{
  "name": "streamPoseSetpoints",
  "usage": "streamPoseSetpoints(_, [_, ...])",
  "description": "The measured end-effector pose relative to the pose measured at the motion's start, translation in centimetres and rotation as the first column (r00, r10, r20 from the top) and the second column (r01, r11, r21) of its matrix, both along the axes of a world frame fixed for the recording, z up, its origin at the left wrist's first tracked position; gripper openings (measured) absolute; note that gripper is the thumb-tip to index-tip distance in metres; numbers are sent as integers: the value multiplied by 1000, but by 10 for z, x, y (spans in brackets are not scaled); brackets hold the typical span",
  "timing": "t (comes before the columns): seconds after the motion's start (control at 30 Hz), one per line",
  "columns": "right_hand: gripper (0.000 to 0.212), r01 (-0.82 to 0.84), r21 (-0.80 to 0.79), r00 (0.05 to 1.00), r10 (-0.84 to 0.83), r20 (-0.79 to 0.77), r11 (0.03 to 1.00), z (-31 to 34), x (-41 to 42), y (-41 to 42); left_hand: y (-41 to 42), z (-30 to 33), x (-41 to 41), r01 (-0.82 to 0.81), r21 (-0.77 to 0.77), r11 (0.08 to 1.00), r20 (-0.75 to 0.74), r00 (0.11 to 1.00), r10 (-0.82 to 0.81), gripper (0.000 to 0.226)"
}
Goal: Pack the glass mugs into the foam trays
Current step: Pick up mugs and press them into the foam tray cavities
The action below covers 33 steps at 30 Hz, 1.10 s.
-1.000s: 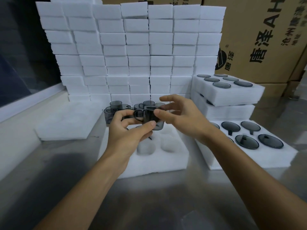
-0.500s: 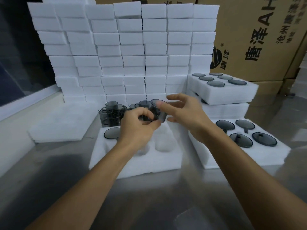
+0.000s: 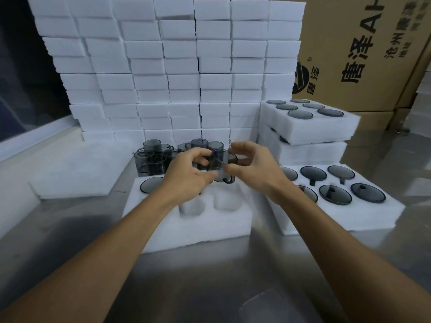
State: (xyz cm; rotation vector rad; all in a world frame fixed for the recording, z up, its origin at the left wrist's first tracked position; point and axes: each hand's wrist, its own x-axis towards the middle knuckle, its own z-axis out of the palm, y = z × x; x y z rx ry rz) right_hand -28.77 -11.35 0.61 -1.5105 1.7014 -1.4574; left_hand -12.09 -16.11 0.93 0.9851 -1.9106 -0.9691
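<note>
- Both bare forearms reach forward and converge at centre.
- Left hand [image 3: 186, 176]: knuckles up, fingers curled in a pinch.
- Right hand [image 3: 253, 170]: fingers arched above, thumb pointing inward, close beside the left.

The left hand [image 3: 186, 176] hides the foam tray's [image 3: 198, 227] far pockets; cardboard box [image 3: 363, 50] lettering at 1 o'clock is cropped.

The cardboard box [image 3: 363, 52] reads "唐泽" and "AH", partly cut off.

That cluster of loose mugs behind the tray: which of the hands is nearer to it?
Left. The left hand is right in front of the loose mugs; the right hand is further right.
</note>
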Motion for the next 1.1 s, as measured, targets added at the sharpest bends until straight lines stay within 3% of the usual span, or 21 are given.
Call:
streamPoseSetpoints(0.13, [52, -32, -16, 999, 32, 16, 999, -4, -4, 0, -11, -4, -4, -53, -111, 992, 30, 998, 56, 27])
streamPoseSetpoints(0.27, [54, -90, -9, 995, 90, 51, 996, -6, -4, -3, -17, -10, -6, -26, -51, 998, -14, 1000, 25, 36])
streamPoseSetpoints(0.37, [47, -128, 2, 992, 128, 12, 992, -7, -6, -3, -19, -14, -2, -3, -83, 997, 36, 999, 6, 48])
streamPoseSetpoints(0.5, [49, -99, 56, 994, 102, -47, 993, -8, -7, -4, -22, -17, -1, -8, -105, 994, 81, 997, 17, 46])
streamPoseSetpoints(0.8, [21, -18, 135, 989, 38, -144, 991, -5, -14, -2, -19, -12, 1, -8, -60, 998, 102, 995, 14, 38])
streamPoseSetpoints(0.97, [43, -22, 239, 972, 77, -222, 971, -9, -17, 0, -20, -13, 1, -42, -84, 996, 189, 980, 58, 35])
streamPoseSetpoints(1.1, [36, -12, 281, 933, 112, -341, 960, -12, -17, 0, -21, -13, -1, -50, -89, 995, 317, 945, 76, 38])
